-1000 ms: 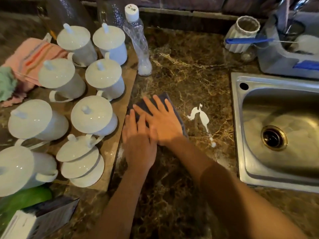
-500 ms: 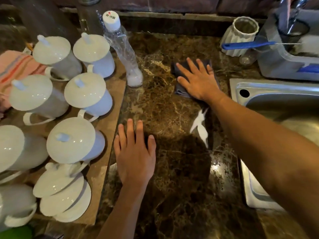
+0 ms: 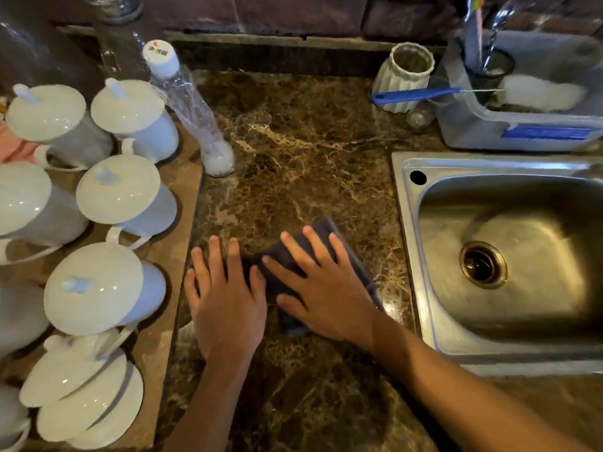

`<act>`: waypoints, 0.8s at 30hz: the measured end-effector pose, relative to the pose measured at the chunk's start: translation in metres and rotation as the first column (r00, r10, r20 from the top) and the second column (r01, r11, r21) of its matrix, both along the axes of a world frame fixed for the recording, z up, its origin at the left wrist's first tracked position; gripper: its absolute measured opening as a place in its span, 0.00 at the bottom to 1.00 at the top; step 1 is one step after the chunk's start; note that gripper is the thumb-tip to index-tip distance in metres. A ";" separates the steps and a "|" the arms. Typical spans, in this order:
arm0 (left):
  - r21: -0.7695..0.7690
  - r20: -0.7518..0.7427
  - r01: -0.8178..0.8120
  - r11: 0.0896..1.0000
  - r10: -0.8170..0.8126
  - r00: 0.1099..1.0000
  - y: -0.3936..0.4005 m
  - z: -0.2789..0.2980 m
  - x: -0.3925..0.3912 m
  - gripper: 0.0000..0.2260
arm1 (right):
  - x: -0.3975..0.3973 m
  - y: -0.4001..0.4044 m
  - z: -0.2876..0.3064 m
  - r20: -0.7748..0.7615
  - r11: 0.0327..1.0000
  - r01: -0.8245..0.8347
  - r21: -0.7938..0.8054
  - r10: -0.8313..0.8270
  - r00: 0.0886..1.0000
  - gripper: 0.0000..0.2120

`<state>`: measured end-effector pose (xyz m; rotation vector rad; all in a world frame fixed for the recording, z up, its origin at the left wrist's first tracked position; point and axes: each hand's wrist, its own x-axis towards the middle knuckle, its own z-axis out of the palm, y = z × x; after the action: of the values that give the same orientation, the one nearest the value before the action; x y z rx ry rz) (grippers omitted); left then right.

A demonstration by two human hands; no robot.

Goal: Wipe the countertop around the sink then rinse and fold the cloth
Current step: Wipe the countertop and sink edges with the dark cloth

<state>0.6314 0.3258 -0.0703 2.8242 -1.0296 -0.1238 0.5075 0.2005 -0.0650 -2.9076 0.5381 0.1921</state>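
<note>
My right hand (image 3: 326, 288) lies flat on the dark cloth (image 3: 290, 256), fingers straight and spread, pressing it onto the brown marble countertop (image 3: 310, 164). Half a second ago that hand and the cloth were far up the counter, near the back, close to the ribbed white cup (image 3: 403, 76); now both are down near the front edge of the counter, just left of the steel sink (image 3: 434, 340). The cloth shows above my fingertips and under the wrist on both sides; its far corner points toward the sink rim but does not reach it.

My left hand (image 3: 225, 301) is flat on the bare counter, fingers straight and close together, holding nothing. It sits about where it was before, by the edge of the board that carries the white lidded mugs (image 3: 98, 285). Its thumb now lies right beside the cloth's left edge, and my right index fingertip nearly meets it; earlier the two hands were well apart.

The white streak I saw on the counter in the earlier views, left of the sink, is no longer visible; that patch now shows only marble, partly under my right hand and the cloth.

The clear plastic bottle (image 3: 195, 112) with its white cap stands at the counter's left, by the mugs. A blue-handled brush (image 3: 414, 94) lies across the ribbed cup toward the grey tub (image 3: 522, 138) behind the sink.
</note>
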 end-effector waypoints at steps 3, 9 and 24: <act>-0.004 0.005 -0.015 1.000 0.015 1.000 0.000 0.001 0.001 0.26 | 0.004 -0.013 -0.001 0.030 0.996 -0.093 0.002 0.093 0.995 0.28; 0.050 -0.008 -0.049 0.998 0.049 0.999 -0.004 0.001 0.002 0.27 | 0.102 -0.071 -0.008 0.013 0.993 -0.115 0.022 0.115 0.993 0.29; 0.016 -0.081 -0.049 0.999 0.050 0.995 -0.003 0.009 0.001 0.26 | 0.037 -0.179 -0.001 -0.051 0.960 0.274 -0.056 -0.276 0.960 0.28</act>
<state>0.6321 0.3224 -0.0617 2.8286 -0.9441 -0.2402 0.5442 0.0214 -0.0662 -2.8380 0.9607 0.2280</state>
